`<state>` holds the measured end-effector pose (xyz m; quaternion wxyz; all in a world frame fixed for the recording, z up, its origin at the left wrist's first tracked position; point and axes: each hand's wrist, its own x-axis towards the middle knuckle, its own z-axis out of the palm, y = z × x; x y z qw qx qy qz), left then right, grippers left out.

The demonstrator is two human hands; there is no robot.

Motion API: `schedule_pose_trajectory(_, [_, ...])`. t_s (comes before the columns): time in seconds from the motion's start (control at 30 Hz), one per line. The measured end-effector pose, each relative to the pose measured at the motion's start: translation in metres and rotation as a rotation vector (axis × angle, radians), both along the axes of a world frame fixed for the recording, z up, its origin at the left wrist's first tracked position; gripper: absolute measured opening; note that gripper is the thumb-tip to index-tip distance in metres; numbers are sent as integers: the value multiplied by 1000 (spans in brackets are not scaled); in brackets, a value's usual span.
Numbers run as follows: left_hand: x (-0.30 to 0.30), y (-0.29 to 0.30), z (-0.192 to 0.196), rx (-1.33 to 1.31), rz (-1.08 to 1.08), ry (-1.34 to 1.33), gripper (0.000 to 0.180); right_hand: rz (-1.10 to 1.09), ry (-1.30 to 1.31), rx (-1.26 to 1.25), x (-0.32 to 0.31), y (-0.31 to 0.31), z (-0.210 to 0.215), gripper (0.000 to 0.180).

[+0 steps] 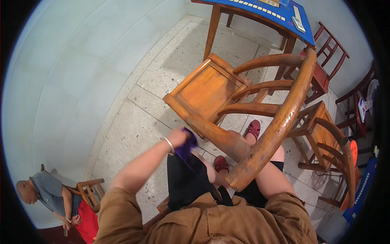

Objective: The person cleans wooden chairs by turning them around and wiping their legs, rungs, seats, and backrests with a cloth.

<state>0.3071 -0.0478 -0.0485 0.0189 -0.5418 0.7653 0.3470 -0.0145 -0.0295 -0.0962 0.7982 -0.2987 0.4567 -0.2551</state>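
Observation:
A wooden chair (211,87) stands in front of me, its curved back rail (280,134) rising close to me over my lap. My left hand (177,138), with a white bangle at the wrist, is closed on a dark purple cloth (187,150). It is beside the near left side of the chair, below the seat edge, and looks slightly blurred. My right forearm (270,179) goes up behind the chair's back rail. The rail and slats hide most of my right hand, so its fingers cannot be made out.
At the back stands a blue-topped table (260,10) with rows of white tiles. A red-brown chair (321,73) and another wooden chair (321,134) are to the right. Someone in a striped shirt (50,191) sits at the lower left, by the pale wall (81,81).

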Motion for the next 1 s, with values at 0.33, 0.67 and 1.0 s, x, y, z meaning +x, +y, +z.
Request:
schedule_pose_trajectory(0.33, [27, -104, -27, -637, 677, -101, 37, 155, 224, -299, 0, 15, 53, 29])
schedule_pose_trajectory(0.67, [1, -65, -89, -267, 1176, 606, 44, 264, 184, -425, 12, 9, 28, 34])
schedule_pose_trajectory(1.0, [-78, 37, 0, -24, 593, 407, 41, 220, 609, -728, 47, 26, 7, 37])
